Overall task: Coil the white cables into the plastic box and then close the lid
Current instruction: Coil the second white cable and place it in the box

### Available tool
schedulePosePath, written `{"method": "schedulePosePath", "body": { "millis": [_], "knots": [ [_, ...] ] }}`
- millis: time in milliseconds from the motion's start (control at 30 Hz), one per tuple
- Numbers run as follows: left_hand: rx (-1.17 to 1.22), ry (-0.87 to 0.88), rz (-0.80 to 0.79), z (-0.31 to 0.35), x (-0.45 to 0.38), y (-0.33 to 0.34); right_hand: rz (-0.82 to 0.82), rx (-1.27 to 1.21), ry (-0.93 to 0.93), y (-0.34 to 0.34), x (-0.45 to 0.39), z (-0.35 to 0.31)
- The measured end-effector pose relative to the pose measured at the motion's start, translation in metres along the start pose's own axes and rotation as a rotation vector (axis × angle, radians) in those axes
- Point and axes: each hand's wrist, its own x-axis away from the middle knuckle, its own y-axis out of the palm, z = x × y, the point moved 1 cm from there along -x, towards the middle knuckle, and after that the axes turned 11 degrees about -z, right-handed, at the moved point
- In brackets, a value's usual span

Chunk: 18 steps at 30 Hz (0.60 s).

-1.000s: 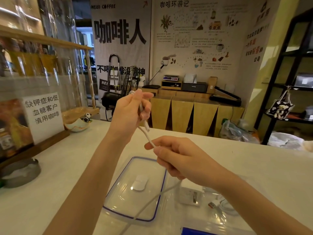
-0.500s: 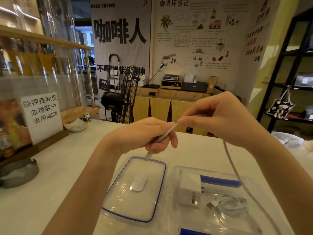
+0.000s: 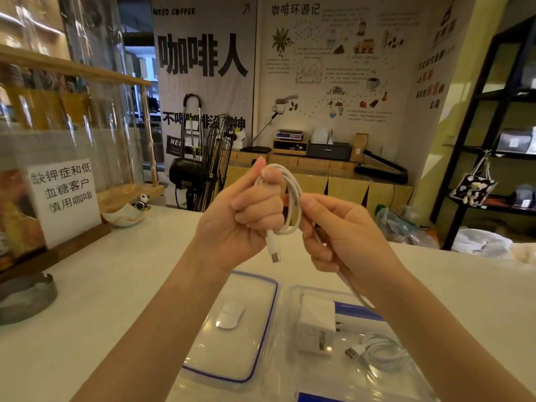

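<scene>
My left hand [image 3: 246, 216] holds a white cable [image 3: 291, 195] wound in a few loops, its plug end hanging below the fist. My right hand [image 3: 333, 236] grips the same cable just beside the loops, and the loose tail runs down under my right forearm. Below on the counter sits the clear plastic box [image 3: 293, 372], open, with a white charger [image 3: 316, 323] and a second coiled white cable [image 3: 380, 352] inside. Its clear lid [image 3: 261, 349] with a blue rim lies flat to the left of the box.
A grey ashtray [image 3: 23, 297] sits at the counter's left edge. A paper sign [image 3: 65, 195] on a wooden base and a small bowl [image 3: 124, 217] stand at the back left. Plastic bags [image 3: 406, 227] lie beyond the far edge on the right.
Both hands have come together at chest height. The cable, stretched straight between them before, now sits in loops in my left hand.
</scene>
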Motion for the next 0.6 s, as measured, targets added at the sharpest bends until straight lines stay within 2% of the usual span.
{"method": "schedulePosePath", "body": {
  "millis": [133,233,333,433,500,600],
  "knots": [
    [0.087,0.181,0.159,0.006,0.002,-0.009,0.005,0.177,0.122,0.006,0.010,0.004],
    [0.149,0.260,0.151,0.008,0.004,-0.020,0.016,0.335,0.171,0.010,0.014,0.007],
    [0.106,0.353,0.180,0.006,0.004,-0.026,-0.024,0.432,0.203,0.018,0.018,0.013],
    [-0.107,0.447,0.385,0.004,0.001,-0.026,-0.072,0.517,0.231,0.025,0.020,0.014],
    [-0.334,0.473,0.547,0.004,-0.001,-0.026,-0.108,0.563,0.234,0.026,0.023,0.008],
    [-0.743,0.440,0.714,0.001,0.001,-0.030,-0.126,0.789,0.189,0.027,0.030,-0.001]
  ]
}}
